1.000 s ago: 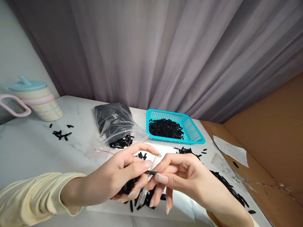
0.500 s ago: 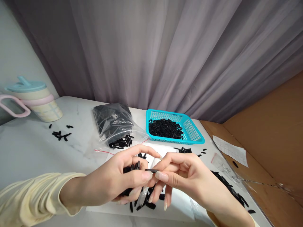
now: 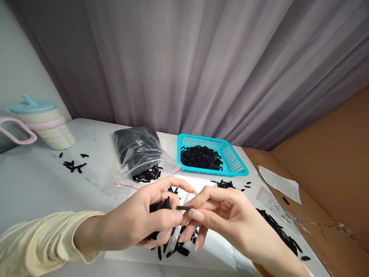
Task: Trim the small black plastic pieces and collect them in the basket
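Note:
My left hand (image 3: pixel 144 215) is curled around several small black pieces (image 3: pixel 157 209), its thumb near one slim black piece (image 3: pixel 183 207). That slim piece is pinched between the thumb and fingers of my right hand (image 3: pixel 221 215), level in front of me. A narrow clear plastic strip (image 3: pixel 173 240) hangs below the left fingers. Under both hands, more black pieces (image 3: pixel 181 251) lie on a white sheet (image 3: pixel 213 254).
A turquoise basket (image 3: pixel 242 165) holds a heap of black pieces. Left of it lies a zip bag (image 3: pixel 138 146) with black contents. A lidded cup (image 3: pixel 57 132) stands far left. Loose pieces (image 3: pixel 276 231) and a paper slip (image 3: pixel 281 184) are at right.
My left thumb has eased slightly back from the slim piece, which shows more of its length. The right hand's lower fingers have curled in a little.

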{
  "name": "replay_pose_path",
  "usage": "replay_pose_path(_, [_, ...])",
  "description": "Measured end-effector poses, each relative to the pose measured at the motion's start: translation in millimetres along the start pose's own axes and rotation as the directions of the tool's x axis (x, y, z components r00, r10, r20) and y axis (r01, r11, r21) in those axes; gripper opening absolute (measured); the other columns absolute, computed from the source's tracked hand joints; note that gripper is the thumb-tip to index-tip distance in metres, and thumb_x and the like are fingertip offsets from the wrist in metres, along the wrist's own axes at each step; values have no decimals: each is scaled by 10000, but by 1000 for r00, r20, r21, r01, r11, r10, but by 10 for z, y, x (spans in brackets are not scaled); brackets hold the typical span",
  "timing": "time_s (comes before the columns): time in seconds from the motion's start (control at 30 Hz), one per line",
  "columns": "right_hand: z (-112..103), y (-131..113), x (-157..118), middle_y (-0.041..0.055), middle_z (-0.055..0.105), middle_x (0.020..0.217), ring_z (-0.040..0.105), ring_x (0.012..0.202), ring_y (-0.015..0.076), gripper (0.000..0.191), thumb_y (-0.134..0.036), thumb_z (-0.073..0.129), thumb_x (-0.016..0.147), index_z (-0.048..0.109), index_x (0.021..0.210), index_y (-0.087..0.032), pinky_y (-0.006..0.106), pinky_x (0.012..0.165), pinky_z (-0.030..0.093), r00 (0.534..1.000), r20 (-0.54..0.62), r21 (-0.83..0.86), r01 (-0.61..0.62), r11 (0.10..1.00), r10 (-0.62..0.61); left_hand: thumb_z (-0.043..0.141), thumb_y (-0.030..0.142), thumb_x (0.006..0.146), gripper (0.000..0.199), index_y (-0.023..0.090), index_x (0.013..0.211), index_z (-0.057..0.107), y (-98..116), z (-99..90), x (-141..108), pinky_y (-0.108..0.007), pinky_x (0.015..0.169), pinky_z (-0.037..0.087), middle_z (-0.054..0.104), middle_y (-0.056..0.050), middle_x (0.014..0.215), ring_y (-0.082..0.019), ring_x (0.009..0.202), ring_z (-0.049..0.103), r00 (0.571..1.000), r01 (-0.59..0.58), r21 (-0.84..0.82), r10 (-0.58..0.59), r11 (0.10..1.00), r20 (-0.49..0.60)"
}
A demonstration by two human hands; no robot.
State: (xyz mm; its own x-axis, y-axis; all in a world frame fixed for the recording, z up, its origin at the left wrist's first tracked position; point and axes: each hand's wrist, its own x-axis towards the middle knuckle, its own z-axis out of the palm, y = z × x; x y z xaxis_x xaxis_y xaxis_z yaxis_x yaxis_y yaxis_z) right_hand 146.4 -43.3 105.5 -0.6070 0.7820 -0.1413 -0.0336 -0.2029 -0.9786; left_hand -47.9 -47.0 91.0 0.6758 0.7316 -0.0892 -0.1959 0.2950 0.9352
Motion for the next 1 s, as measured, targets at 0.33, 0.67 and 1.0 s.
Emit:
replay_pose_path(0.33, [38, -5, -17, 59, 687, 700, 701, 665, 173, 168, -279, 611, 836, 575, 735, -150, 246, 553, 567, 999, -32, -62, 38, 997, -41, 510, 243, 869, 220, 250, 1090, 509, 2, -12, 17, -103, 302, 200, 414, 73, 695, 12, 338, 362, 1000, 24, -33, -24, 999, 7])
replay_pose_path(0.67, [20, 19, 1, 66, 700, 722, 706, 671, 171, 165, -273, 622, 830, 558, 743, -148, 235, 557, 563, 1000, -11, -43, 24, 999, -25, 450, 234, 865, 254, 211, 1114, 494, -14, -36, 19, -115, 307, 209, 425, 63, 647, -9, 338, 342, 1000, 6, -24, -5, 1000, 30])
replay_pose_path(1.0, [3, 37, 9, 40, 693, 706, 706, 664, 148, 179, -282, 640, 823, 551, 745, -148, 210, 565, 563, 1000, -8, -10, 15, 1000, -15, 457, 229, 861, 257, 222, 1115, 494, -6, -45, 11, -112, 314, 214, 372, 75, 659, -2, 342, 347, 999, 23, -24, -22, 999, 30])
